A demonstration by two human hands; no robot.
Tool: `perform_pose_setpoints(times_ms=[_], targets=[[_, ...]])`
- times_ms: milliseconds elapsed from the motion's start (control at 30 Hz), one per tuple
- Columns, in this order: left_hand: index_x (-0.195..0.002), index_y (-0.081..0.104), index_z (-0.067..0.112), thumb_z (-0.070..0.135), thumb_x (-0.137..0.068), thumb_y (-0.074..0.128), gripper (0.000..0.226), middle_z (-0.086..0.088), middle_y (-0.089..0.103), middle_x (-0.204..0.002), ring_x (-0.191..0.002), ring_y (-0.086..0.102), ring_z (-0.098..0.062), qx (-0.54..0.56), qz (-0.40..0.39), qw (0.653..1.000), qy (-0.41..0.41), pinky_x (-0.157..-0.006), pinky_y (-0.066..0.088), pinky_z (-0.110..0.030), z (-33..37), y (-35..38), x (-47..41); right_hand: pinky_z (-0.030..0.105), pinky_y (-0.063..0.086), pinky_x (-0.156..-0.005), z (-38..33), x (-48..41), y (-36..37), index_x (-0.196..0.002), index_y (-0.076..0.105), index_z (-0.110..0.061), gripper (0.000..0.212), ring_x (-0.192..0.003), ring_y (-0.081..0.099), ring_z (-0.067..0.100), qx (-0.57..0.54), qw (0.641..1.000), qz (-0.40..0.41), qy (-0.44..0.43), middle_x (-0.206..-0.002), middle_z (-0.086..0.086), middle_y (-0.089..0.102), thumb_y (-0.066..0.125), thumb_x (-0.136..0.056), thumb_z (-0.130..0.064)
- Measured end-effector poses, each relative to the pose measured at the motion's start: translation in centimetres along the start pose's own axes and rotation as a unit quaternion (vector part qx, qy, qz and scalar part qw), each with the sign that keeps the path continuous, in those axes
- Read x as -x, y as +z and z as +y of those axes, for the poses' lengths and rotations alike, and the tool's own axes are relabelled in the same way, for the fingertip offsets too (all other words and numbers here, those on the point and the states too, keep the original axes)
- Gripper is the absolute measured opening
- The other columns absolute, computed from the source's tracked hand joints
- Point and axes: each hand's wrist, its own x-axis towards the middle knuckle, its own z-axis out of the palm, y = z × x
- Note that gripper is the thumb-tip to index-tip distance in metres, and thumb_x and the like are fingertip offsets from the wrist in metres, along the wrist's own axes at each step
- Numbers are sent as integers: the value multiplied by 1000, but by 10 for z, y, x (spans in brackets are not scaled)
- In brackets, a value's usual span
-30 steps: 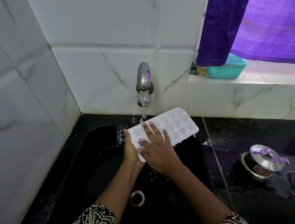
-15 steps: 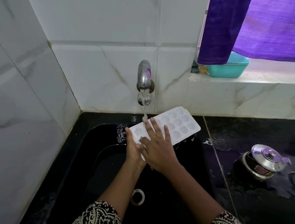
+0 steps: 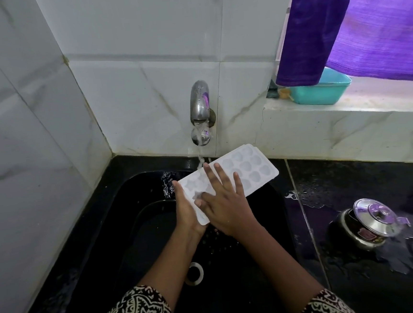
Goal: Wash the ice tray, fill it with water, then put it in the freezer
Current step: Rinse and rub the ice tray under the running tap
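A white ice tray (image 3: 247, 166) with rounded moulds is held tilted over the black sink (image 3: 140, 212), under a thin stream from the steel wall tap (image 3: 200, 107). My left hand (image 3: 186, 208) grips the tray's near left end from the side and below. My right hand (image 3: 225, 199) lies flat on top of the tray, fingers spread and straight over the moulds, the fingertips reaching the water stream.
The sink drain (image 3: 193, 273) shows below my arms. A steel pot with lid (image 3: 370, 224) stands on the wet black counter at right. A teal tub (image 3: 324, 91) sits on the marble window sill under a purple curtain (image 3: 363, 22). White tiled walls close the left and back.
My right hand has slid up the tray towards the tap, its fingertips now at the stream. The tray stays in my left hand, barely shifted.
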Motion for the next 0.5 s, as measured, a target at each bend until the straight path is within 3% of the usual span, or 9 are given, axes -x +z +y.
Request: perform_pose_setpoints(times_ms=[100, 200, 367, 500], targets=[[-115, 73, 18, 78, -88, 21, 84, -12, 69, -121, -110, 66, -31, 0, 9, 1000, 3, -85, 56, -44, -6, -3, 0, 46, -19, -110, -9, -3, 1, -111, 63, -24, 46, -135, -36, 12, 8, 1000, 12, 6, -155, -5, -19, 26, -99, -49], [-129, 63, 16, 80, -86, 23, 86, -12, 66, -126, -115, 64, -32, 8, 9, 1000, -2, -90, 52, -47, -3, -6, -2, 41, -24, -108, -7, 2, 6, -124, 57, -27, 45, -132, -40, 8, -12, 1000, -9, -14, -154, -6, -21, 26, -99, -48], [-116, 72, 23, 83, -83, 24, 84, -12, 66, -126, -116, 63, -34, -10, 2, 1000, -6, -86, 56, -49, -7, -12, -1, 46, -20, -110, 3, 0, -1, -120, 59, -32, 47, -143, -24, 14, 36, 999, -23, -33, -157, -4, -18, 23, -98, -53], [-131, 58, 26, 86, -79, 34, 84, -8, 71, -118, -109, 67, -30, 0, 38, 999, -30, -82, 56, -48, -7, -14, -1, 47, -14, -112, -5, -1, 6, -116, 61, -24, 47, -136, -34, 11, 14, 999, -22, -37, -151, -7, -25, 27, -98, -50]])
